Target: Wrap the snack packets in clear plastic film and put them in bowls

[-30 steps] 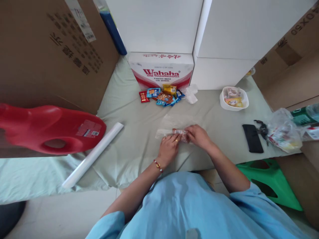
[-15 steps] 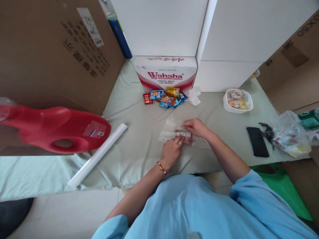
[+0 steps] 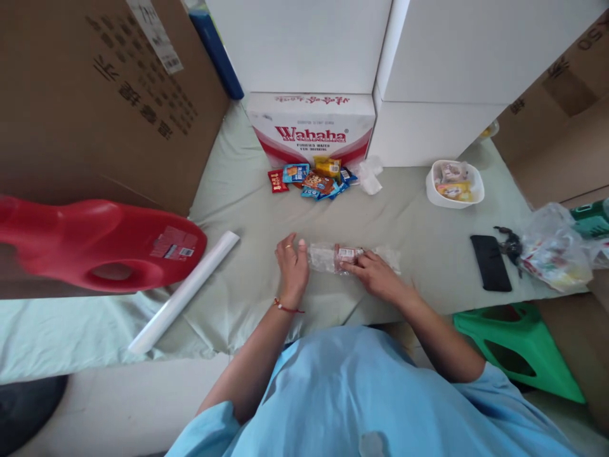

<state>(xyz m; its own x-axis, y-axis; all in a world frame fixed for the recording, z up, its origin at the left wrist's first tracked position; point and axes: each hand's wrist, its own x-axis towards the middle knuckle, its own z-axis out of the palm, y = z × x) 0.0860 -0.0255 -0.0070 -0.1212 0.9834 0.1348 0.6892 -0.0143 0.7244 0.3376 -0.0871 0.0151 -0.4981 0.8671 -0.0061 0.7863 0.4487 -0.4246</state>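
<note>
A clear plastic bag (image 3: pixel 328 258) with a small red snack packet inside lies folded flat on the pale green cloth (image 3: pixel 266 209). My right hand (image 3: pixel 375 277) rests on it with the fingertips pressing down on the packet. My left hand (image 3: pixel 292 266) stands just left of the bag's end, fingers extended and together, the thumb touching the plastic. A pile of small snack packets (image 3: pixel 314 179) lies further back, in front of the white and red Wahaha box (image 3: pixel 311 130).
A red jug (image 3: pixel 99 244) and a white roll (image 3: pixel 188 289) lie at the left. A white bowl (image 3: pixel 454 184) of packets, a black phone (image 3: pixel 490 271), keys and a filled plastic bag (image 3: pixel 554 254) sit at the right. Cardboard boxes stand on both sides; a green stool (image 3: pixel 518 349) is below.
The bag has been folded into a narrow strip. My left hand moved off the packet to the bag's left end; my right hand came down from the far side onto the packet.
</note>
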